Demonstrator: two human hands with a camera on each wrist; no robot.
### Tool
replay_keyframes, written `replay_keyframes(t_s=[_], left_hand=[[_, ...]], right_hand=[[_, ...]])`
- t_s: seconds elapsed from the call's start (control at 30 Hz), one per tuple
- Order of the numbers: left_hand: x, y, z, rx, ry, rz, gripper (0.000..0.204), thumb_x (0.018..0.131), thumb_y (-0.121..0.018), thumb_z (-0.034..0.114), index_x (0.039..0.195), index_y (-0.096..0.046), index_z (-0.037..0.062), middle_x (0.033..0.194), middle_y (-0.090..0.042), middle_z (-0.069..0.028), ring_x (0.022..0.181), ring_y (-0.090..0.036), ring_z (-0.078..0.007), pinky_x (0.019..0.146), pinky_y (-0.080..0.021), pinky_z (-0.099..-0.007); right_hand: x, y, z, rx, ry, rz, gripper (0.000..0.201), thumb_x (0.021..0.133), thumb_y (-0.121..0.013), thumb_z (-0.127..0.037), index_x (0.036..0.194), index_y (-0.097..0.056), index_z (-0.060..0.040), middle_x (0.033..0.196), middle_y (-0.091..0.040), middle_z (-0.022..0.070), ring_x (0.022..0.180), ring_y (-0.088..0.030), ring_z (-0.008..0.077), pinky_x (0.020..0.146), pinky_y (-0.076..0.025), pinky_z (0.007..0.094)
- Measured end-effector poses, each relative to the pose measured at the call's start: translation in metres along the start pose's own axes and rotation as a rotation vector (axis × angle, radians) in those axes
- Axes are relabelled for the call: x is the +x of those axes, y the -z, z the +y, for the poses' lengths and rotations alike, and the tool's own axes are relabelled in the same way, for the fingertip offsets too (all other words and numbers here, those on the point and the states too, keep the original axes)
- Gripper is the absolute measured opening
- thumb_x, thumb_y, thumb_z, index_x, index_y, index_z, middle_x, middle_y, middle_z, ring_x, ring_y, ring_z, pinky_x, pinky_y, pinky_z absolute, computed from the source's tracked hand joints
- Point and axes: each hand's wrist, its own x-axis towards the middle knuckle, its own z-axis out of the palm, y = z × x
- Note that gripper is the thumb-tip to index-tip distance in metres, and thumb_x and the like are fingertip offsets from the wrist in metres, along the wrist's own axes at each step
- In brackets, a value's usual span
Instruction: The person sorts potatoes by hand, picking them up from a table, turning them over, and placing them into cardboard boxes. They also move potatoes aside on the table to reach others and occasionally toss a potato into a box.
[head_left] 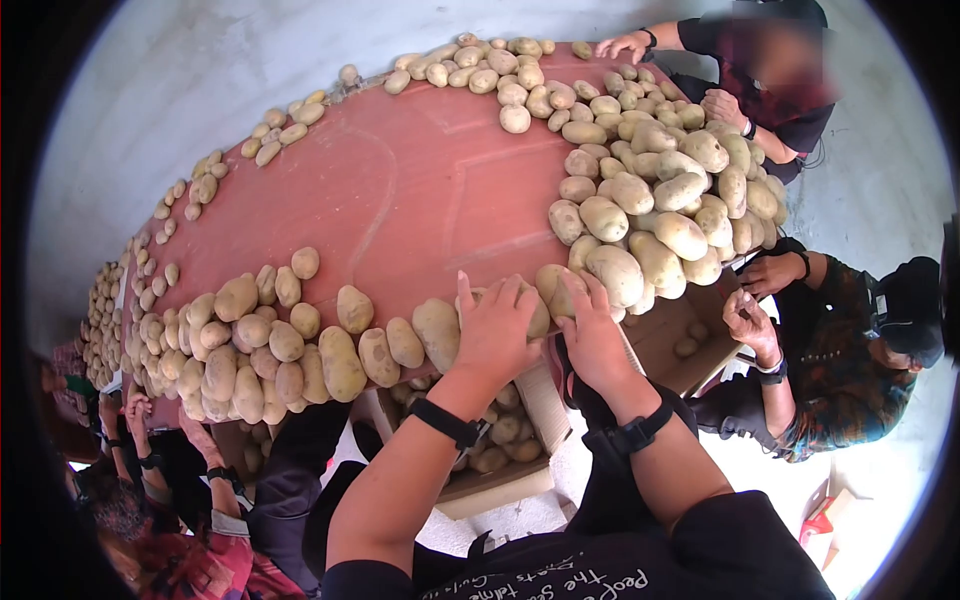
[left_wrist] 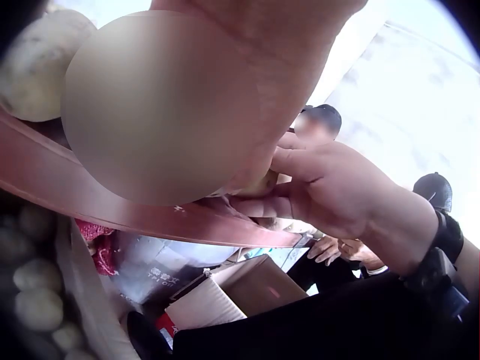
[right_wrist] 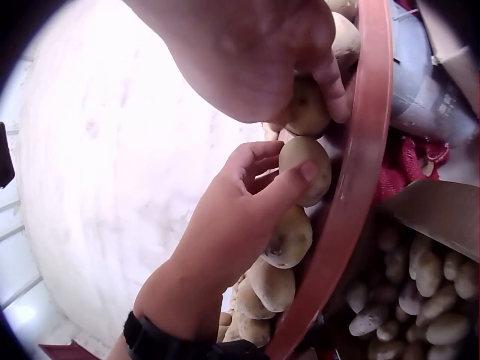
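Both hands are working the near edge of the big reddish surface [head_left: 400,200]. The left hand [head_left: 495,335] has its grip wrapped around one potato [right_wrist: 306,169], thumb on one side and fingers curled over the other, right at the rim. The right hand [head_left: 590,335] sits just beside it, and its grip is pinching another potato [right_wrist: 307,109] against the same edge, so both grips are closed on spuds, not loose.

Straight below the two hands, under the rim, there's an open cardboard box [head_left: 500,480] already holding a bunch of potatoes. To the left of the left hand a row of potatoes [head_left: 300,350] lines the edge, and up past the right hand there's a much bigger heap [head_left: 660,190] (seriously, it's a mountain).

Other people stand around the surface too: one person's hands [head_left: 755,300] are out to the right of the grip near a second box [head_left: 690,340], another person leans in at the far end.
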Motion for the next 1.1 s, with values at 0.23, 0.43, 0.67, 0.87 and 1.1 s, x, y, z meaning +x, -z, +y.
replay_keyframes(t_s=[0.23,0.43,0.67,0.87,1.1], left_hand=[[0.000,-0.001,0.002,0.040,-0.024,-0.007,0.063,0.072,-0.077,0.031,0.127,-0.052,0.0131,0.141,-0.047,-0.0069,0.137,-0.038,-0.0259,0.114,-0.009,-0.0662],[-0.013,0.014,0.000,0.060,-0.079,0.011,0.076,0.077,-0.075,0.035,0.142,-0.043,0.0143,0.151,-0.037,-0.0101,0.146,-0.023,-0.0274,0.114,-0.006,-0.0672],[-0.128,0.098,-0.030,-0.460,0.007,0.272,0.069,0.085,-0.069,0.027,0.145,-0.040,0.0075,0.149,-0.039,-0.0179,0.141,-0.033,-0.0337,0.116,-0.021,-0.0550],[-0.281,0.066,-0.048,-1.896,0.327,0.569,0.024,0.101,-0.046,0.022,0.098,-0.060,0.0018,0.119,-0.064,-0.0175,0.120,-0.058,-0.0313,0.105,-0.045,-0.0472],[-0.314,-0.009,0.023,-2.293,0.330,0.264,0.069,0.100,-0.024,0.056,0.151,-0.025,0.0101,0.155,-0.030,-0.0143,0.145,-0.024,-0.0323,0.119,-0.019,-0.0453]], right_hand=[[-0.001,-0.001,-0.002,-0.068,-0.067,-0.071,0.062,0.087,-0.062,-0.009,0.143,-0.036,-0.0081,0.151,-0.029,0.0202,0.107,-0.060,0.0408,0.085,-0.054,0.0434],[-0.005,-0.003,-0.005,-0.110,-0.125,-0.080,0.069,0.084,-0.066,-0.011,0.145,-0.035,-0.0089,0.155,-0.022,0.0208,0.107,-0.061,0.0387,0.083,-0.055,0.0434],[-0.023,0.010,-0.026,-0.171,0.031,0.090,0.063,0.080,-0.066,-0.010,0.140,-0.046,-0.0090,0.154,-0.028,0.0173,0.104,-0.064,0.0354,0.077,-0.057,0.0415],[-0.073,0.025,-0.120,0.219,0.672,0.381,0.039,0.083,-0.062,-0.008,0.121,-0.060,-0.0005,0.137,-0.050,0.0229,0.117,-0.056,0.0394,0.098,-0.048,0.0433],[-0.181,-0.061,-0.177,0.655,1.187,-0.201,0.047,0.093,-0.051,-0.031,0.133,-0.053,-0.0066,0.140,-0.050,0.0172,0.128,-0.048,0.0375,0.108,-0.036,0.0501]])
